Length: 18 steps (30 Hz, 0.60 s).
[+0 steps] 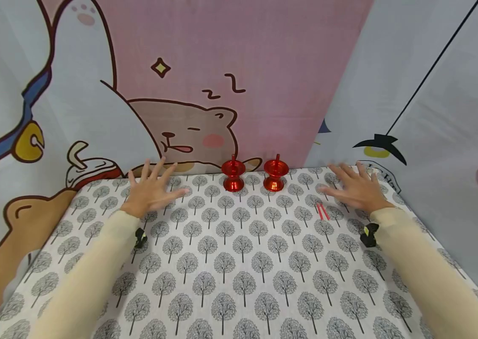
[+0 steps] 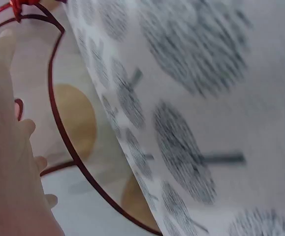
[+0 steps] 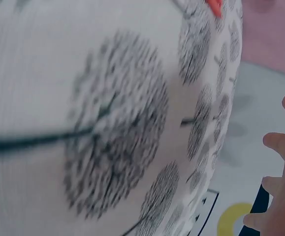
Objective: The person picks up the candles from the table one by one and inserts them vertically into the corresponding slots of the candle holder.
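In the head view, the left hand (image 1: 147,189) is holding its fingers fanned wide, thumb stretched well apart, and is gripping nothing; the right hand (image 1: 358,188) is mirroring it, fingers spread, thumb reaching inward; whether either palm is touching the cloth, I cannot tell. Between the two hands, a left red stand (image 1: 233,175) and a right red stand (image 1: 275,174) are standing upright, a little apart; both are gleaming like polished metal, each showing a flared base, a narrow waist, a shallow dish and a short rod rising from it. Just nearer the person than the right thumb, two slim, straight red sticks (image 1: 326,213) are lying close together; below both hands, a white tablecloth (image 1: 243,263) is showing grey round-crowned trees; beyond them, a smooth hanging cloth (image 1: 281,70) is bearing pink panels and a sleeping bear.

In the left wrist view, the left fingers are pointing away from the printed fabric, tips separated; a glossy red piece is peeking in beyond the fingertips.

In the right wrist view, the right fingertips are showing along the edge, spaced apart; the woven tablecloth is curving beside them.
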Available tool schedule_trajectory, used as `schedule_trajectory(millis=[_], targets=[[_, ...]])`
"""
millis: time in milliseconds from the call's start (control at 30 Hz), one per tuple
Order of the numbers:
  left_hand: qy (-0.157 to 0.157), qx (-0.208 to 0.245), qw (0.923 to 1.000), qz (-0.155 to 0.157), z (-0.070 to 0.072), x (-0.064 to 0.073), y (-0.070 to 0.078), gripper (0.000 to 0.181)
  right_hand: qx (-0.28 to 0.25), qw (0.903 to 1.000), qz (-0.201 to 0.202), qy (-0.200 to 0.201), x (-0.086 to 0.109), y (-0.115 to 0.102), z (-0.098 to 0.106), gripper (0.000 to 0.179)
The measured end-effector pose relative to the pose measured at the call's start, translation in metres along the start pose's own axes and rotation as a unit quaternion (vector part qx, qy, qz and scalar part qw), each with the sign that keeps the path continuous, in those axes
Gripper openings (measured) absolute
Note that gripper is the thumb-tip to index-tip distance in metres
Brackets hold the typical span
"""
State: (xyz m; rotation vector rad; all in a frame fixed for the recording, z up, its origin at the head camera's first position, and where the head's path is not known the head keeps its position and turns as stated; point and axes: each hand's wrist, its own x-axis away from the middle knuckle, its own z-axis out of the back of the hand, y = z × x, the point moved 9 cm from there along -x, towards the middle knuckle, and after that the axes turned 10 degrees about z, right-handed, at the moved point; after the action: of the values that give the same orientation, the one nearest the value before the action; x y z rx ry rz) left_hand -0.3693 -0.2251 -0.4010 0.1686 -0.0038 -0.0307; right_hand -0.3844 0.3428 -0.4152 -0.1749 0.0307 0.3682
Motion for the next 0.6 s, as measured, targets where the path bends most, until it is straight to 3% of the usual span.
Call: schedule_trajectory(millis=[367, 500, 600], targets=[[0.027, 0.084, 0.9942, -0.061, 0.002, -0.001, 0.059, 0.100, -0.024, 0.9986, 0.038, 0.026, -0.020, -0.047, -0.001, 0.102], [0.018, 0.157, 0.9844, -0.076, 0.000, -0.005, 0.076, 0.103, -0.062, 0.9950, 0.063, 0.047, -0.030, -0.067, 0.000, 0.098], [0.002, 0.216, 0.9738, -0.070, -0.004, -0.012, 0.085, 0.104, -0.116, 0.9895, 0.066, 0.055, -0.039, -0.079, -0.001, 0.095]])
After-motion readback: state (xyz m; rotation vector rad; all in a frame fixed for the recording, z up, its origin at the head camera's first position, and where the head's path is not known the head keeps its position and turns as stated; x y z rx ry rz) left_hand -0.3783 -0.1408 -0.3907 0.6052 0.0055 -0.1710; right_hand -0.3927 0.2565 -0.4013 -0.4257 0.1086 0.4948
